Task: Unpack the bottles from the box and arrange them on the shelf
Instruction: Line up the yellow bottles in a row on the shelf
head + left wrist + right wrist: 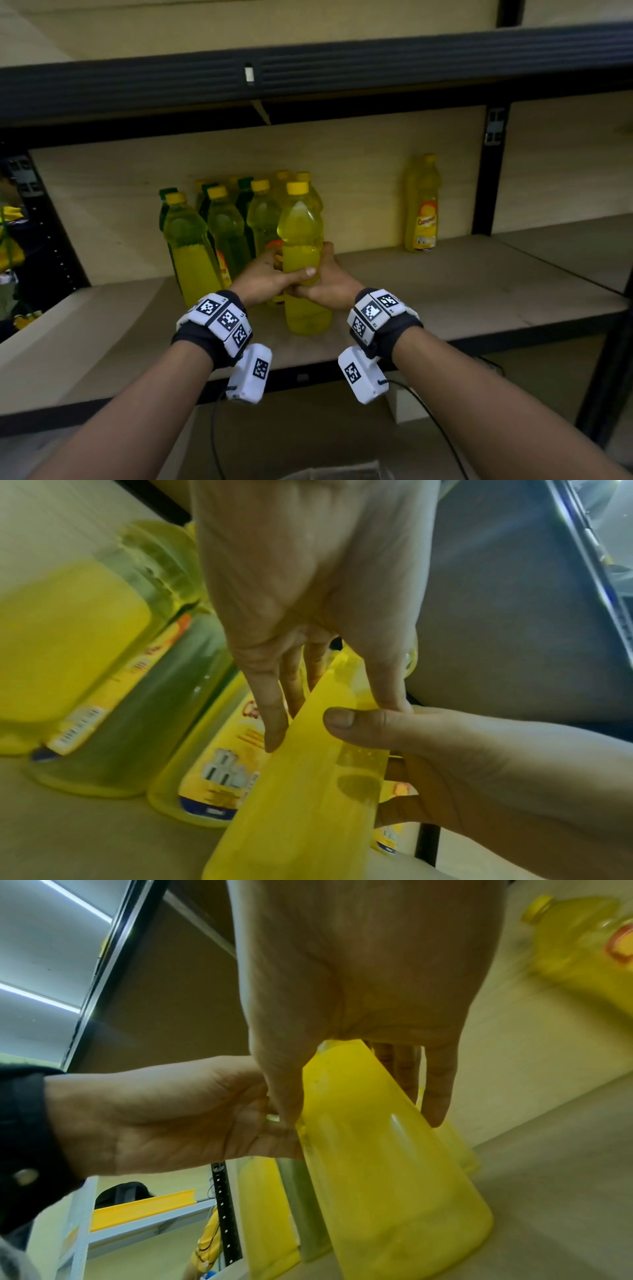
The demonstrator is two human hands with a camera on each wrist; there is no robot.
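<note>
Head view showed both hands wrapped around one yellow bottle (303, 260). The left hand (263, 279) held its middle from the 9 o'clock side, with the thumb across the front. The right hand (329, 282) held it from the 3 o'clock side, and the two hands touched each other at the front. The bottle stood up straight. Its bottom looked to be on the shelf board (462, 291), or just about there; the wrist views did not make that sure.

At 10 o'clock from the hands stood the group of bottles (219, 233) already put away, yellow caps (216, 192) up, close together. The held bottle was at the front right of that group, just beside it. Far off at 2 o'clock stood one lone bottle (421, 205) by the back wall.

This step looked like setting the bottle down in its row. To do it well, the bottle needed to stay straight up and slide gently toward its neighbours until it sat snug, without bumping them hard, since tall full bottles can tip like dominoes. Both hands should let go slowly, only once the bottom sat flat. The bottle also sat near the front edge (513, 330), so a small push toward 12 o'clock would make it safer.

Down at 6 o'clock, a bit of the box (335, 471) showed.
</note>
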